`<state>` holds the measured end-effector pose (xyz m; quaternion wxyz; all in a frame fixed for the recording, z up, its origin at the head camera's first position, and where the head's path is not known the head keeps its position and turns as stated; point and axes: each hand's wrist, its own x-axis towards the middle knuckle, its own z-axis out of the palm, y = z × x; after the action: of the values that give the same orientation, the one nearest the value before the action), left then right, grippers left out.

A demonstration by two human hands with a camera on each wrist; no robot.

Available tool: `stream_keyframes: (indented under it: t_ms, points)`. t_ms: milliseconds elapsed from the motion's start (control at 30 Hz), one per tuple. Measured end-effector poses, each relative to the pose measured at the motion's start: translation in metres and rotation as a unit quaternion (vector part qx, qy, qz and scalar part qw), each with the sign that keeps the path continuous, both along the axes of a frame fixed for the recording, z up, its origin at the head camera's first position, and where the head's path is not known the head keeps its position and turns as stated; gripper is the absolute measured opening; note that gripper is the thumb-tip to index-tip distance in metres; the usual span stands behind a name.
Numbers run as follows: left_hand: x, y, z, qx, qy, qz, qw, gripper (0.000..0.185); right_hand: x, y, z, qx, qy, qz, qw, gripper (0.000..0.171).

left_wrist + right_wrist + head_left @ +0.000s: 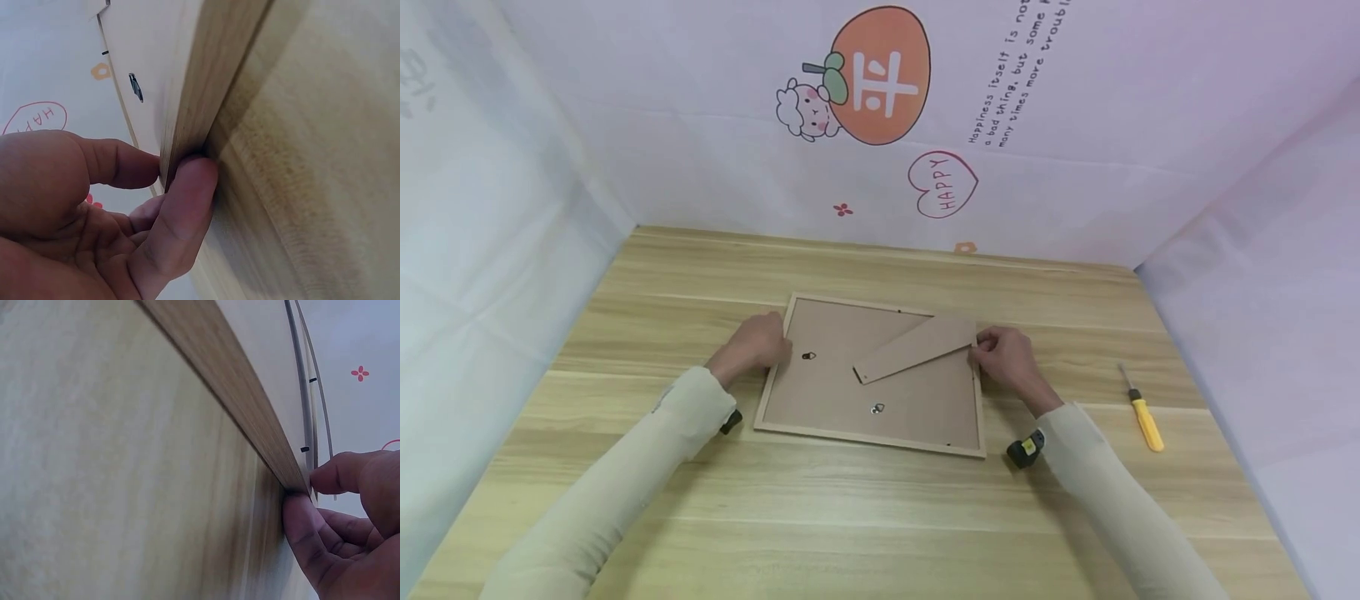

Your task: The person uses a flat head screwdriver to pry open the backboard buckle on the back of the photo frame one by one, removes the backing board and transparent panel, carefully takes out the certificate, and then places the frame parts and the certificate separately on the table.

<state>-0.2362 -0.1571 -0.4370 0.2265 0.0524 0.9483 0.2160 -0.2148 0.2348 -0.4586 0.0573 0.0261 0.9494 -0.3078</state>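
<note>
A wooden picture frame [868, 438] lies face down on the table, its brown backing board up, with a folded stand leg [917, 346] across it. My left hand [760, 343] pinches the frame's left edge. In the left wrist view this left hand [164, 170] has its thumb under the frame edge [194, 81] and a finger on top. My right hand [1003, 358] pinches the right edge near the upper corner. Seen from the right wrist, the right hand [310, 490] grips the frame edge [237, 400] between thumb and forefinger.
A yellow-handled screwdriver [1144, 414] lies on the wooden table [865, 517] to the right of the frame. White printed cloth walls [1075, 125] close the table in at the back and both sides.
</note>
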Motion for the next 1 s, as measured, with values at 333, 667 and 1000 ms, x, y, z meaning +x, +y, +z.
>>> stream_keyframes:
  t_ms: [333, 667, 1000]
  points:
    - [0.003, -0.006, -0.002, 0.011, -0.039, 0.009, 0.9991, 0.016, 0.000, -0.001, 0.000, -0.001, 0.018, 0.001, 1.000, 0.027]
    - [0.006, -0.009, -0.003, 0.026, -0.047, 0.004, 0.9986, 0.021, -0.001, 0.000, -0.003, -0.005, 0.032, -0.006, 0.999, 0.026]
    - [0.008, -0.013, -0.001, 0.048, -0.058, -0.006, 0.9972, 0.032, -0.003, -0.002, -0.005, -0.001, 0.026, -0.016, 1.000, 0.027]
